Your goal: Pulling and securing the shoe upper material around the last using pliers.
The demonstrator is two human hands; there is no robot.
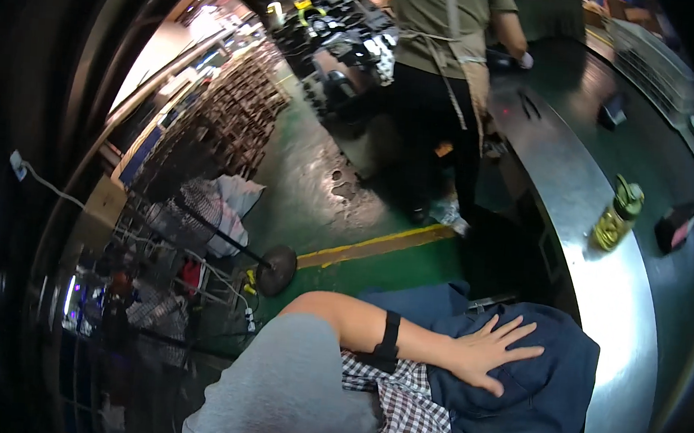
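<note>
My left hand [495,354] lies palm down across my lap, its fingers spread wide. Beneath it is the dark blue cloth of my trousers [534,415]; the hand touches this cloth and holds nothing. Around my left forearm runs a black band [389,336]. A brown-and-white checked cloth [418,414] hangs at my waist, below that forearm. My right hand is not in the picture. To the right of my legs runs a shiny metal workbench [604,331], and a green-lidded drink bottle [619,215] with yellow-green contents stands on it.
Ahead, a person in an apron [435,46] stands at the bench. The bench also bears a dark pouch-like item [675,227], a black hand tool [528,106] and a clear plastic basket [651,73]. A round stand base [277,269], cables and stacked brown pieces [233,112] are at left.
</note>
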